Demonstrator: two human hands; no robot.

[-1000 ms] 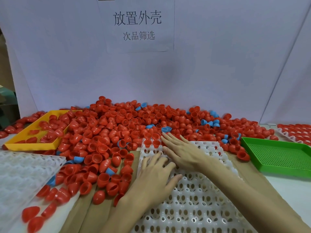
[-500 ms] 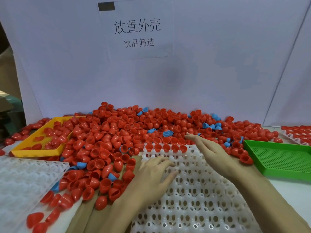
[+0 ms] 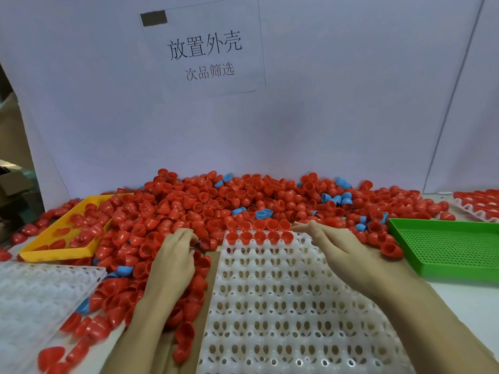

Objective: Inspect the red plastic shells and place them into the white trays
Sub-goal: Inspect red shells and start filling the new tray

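A big pile of red plastic shells [image 3: 216,201] covers the far table, with a few blue ones mixed in. In front of it lies a white tray [image 3: 270,306] with rows of holes; several red shells [image 3: 259,236] sit in its far row. My left hand [image 3: 175,257] lies on the loose shells left of the tray, its fingertips bent down among them; whether they grip one is hidden. My right hand [image 3: 332,247] hovers over the tray's far right corner, fingers straight and pointing left, holding nothing.
A yellow tray [image 3: 54,256] with some red shells stands at the left, and a green perforated tray [image 3: 445,247] at the right. A second white tray [image 3: 32,292] lies at the near left. Another white tray [image 3: 475,211] filled with red shells is at the far right edge.
My left hand has left the white tray and moved left and forward into the loose shells. My right hand has slid to the tray's far right corner, uncovering the filled far row.
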